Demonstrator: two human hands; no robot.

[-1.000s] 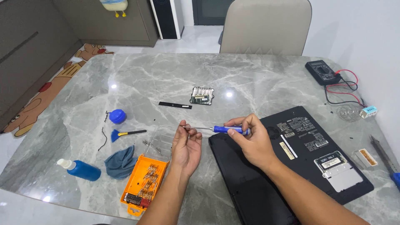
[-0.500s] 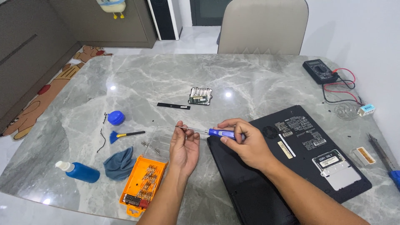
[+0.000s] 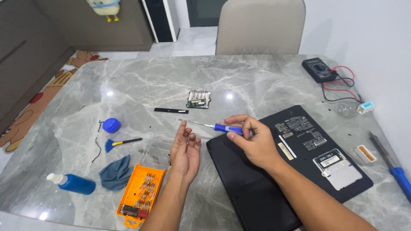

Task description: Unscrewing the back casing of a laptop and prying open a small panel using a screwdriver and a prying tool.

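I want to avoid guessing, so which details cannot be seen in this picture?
- Screwdriver tip, head view: too small to tell its type.
- Right hand: its fingers cover the handle's end.
- Orange bit case: bits too small to distinguish.
- Laptop: near corner cut by the bottom edge, partly under the forearm.

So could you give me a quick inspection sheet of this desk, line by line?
Surface: grey marble table, glossy, with light reflections.
Job's things: blue-handled screwdriver; black laptop lying underside up; orange bit case, open.
Clutter: blue bottle, blue cloth, small brush, blue round cap, black strip, small circuit part, a second blue-handled tool.
Hands: right hand grips the screwdriver's handle; left hand open, fingertips near its shaft.
Cables: red and black leads from the black multimeter.
Surroundings: beige chair, dark cabinets, patterned floor mat.
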